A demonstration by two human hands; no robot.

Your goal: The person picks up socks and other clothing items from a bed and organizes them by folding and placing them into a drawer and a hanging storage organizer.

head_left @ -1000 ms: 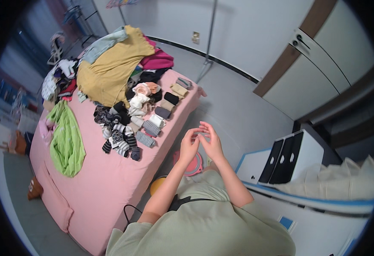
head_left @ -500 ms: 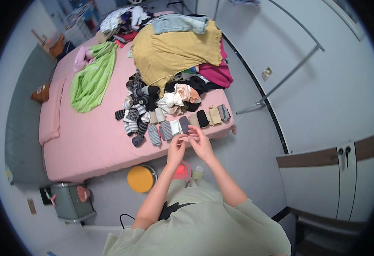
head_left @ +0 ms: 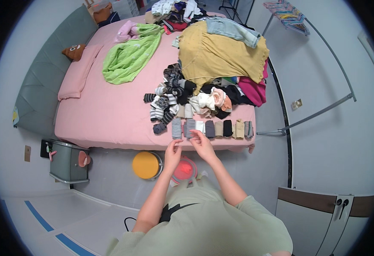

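1. Loose sock pile (head_left: 166,100), centre of the frame, on the pink bed (head_left: 110,115): heaped, lying in many directions, with no single axis we can name.
2. Left hand (head_left: 173,154), just below centre: fingers loosely bent, parted, nothing seen in them; held off the bed's front edge, we judge, to stay ready near the rolls.
3. Left striped roll (head_left: 176,129), centre: long axis up and down the frame, lower end toward us.
4. Right striped roll (head_left: 190,123), beside it: same axis; its lower end partly hidden by fingers.
5. Right hand (head_left: 202,146), centre: fingers spread, no grip seen; contact we cannot tell.
6. Plain dark-grey roll (head_left: 209,129) and black roll (head_left: 227,128), right of centre: parallel, presumably ranked along the edge for easy reach and separation.
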